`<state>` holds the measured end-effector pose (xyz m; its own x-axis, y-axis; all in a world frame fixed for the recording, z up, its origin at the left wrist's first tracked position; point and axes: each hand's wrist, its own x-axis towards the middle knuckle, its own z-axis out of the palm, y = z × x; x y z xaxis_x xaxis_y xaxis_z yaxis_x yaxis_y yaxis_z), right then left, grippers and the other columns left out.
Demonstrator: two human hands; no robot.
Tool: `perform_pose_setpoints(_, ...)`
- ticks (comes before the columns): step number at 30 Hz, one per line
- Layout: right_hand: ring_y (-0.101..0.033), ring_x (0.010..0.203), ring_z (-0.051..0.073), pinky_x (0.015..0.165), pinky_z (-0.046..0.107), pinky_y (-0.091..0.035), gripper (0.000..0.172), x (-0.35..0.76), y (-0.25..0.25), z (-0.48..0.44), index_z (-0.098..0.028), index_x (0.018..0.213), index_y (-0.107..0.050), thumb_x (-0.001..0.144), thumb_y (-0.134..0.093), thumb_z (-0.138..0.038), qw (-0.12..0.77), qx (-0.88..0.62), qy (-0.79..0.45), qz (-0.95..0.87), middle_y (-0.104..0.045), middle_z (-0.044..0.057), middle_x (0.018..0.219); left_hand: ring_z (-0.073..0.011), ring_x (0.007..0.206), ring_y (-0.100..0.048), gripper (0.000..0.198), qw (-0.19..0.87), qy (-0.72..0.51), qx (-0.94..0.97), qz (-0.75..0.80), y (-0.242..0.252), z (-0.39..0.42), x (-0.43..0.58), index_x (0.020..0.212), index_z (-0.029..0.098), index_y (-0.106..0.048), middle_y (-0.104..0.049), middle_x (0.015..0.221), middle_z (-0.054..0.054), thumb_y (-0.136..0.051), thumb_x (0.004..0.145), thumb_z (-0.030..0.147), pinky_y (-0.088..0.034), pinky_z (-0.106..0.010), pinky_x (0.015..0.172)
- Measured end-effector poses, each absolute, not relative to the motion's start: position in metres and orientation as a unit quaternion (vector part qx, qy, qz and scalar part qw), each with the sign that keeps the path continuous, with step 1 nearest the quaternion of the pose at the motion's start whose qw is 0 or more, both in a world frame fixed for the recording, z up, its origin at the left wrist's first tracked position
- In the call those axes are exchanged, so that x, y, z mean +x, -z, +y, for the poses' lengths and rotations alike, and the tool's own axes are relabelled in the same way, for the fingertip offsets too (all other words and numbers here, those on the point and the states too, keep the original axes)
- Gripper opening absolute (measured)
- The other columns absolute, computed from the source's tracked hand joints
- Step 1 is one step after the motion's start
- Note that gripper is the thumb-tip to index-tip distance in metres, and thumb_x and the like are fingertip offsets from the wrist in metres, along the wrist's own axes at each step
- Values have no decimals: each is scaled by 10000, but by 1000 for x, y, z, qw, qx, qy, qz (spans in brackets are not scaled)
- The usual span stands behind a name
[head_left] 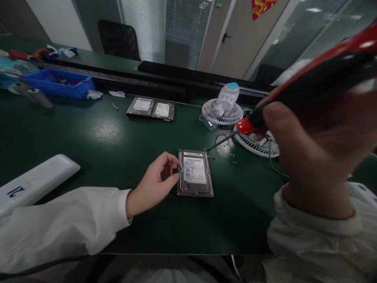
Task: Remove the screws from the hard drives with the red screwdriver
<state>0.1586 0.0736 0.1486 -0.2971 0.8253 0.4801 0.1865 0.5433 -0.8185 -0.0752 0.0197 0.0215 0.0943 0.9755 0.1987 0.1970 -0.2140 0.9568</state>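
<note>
The dark green tabletop (123,169) bears a hard drive (196,173), with small loose screws (233,162) scattered to its right. Farther back lie two more drives (143,105) side by side, a blue bin (77,90) and white fan parts (225,106).

Hard drive (196,175), left side: left hand (154,184) blocks
Far right corner: screwdriver (290,88) blocks
Near side: tabletop (229,228) passable

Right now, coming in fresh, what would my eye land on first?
Probably the red-and-black screwdriver, looming large at the right in the person's right grip. Its tip points to the upper right corner of a hard drive on the green table, with the left grip at the drive's left edge.
</note>
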Motion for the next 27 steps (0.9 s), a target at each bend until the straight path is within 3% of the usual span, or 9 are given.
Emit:
perform_pose_setpoints(2,-671,908,53,818,172,-596,797,142,-149,76,-363,1516,-255,917,-775,-288,553,-304,-238,-739,-610,-34,1254,-197,849,-588,254,368,-419,633,537,-8,32,-80,1091,211,-584,-620,1021,-41,-633,842,210,-510,-362,759)
perform_pose_setpoints(4,-644,929,36,839,167,-594,678,130,-142,77,-289,1357,-472,809,-846,-148,567,-254,-157,-768,-506,-23,1379,-210,882,-607,288,344,-378,652,560,-2,35,-85,1157,204,-591,-637,1087,-56,-640,876,241,-505,-362,736)
perform_pose_setpoints(7,-637,977,58,814,165,-600,684,120,-125,78,-293,1325,-557,755,-859,-68,581,-218,-138,-772,-482,-11,1384,-210,884,-627,237,330,-334,688,553,-2,32,-88,1143,212,-633,-653,1108,-51,-658,919,284,-499,-353,710)
perform_pose_setpoints(13,-695,919,108,740,248,-651,729,118,-102,88,-403,1423,-466,835,-805,-138,510,-213,-186,-812,-522,11,1365,-214,860,-632,133,340,-319,700,542,-3,33,-85,1051,212,-672,-679,1035,-43,-653,947,293,-492,-357,717)
perform_pose_setpoints(20,-687,795,105,576,249,-640,635,112,-87,112,-362,1411,-447,871,-778,-320,542,-192,-149,-804,-527,54,1405,-216,861,-641,145,371,-326,673,551,2,36,-84,1043,207,-718,-696,999,-37,-663,921,264,-493,-362,739)
perform_pose_setpoints(27,-689,804,120,598,293,-655,618,113,-83,114,-369,1433,-410,912,-743,-365,522,-223,-137,-812,-484,76,1472,-206,855,-653,133,392,-341,657,546,6,37,-84,1010,211,-740,-715,983,-34,-648,931,266,-512,-355,752)
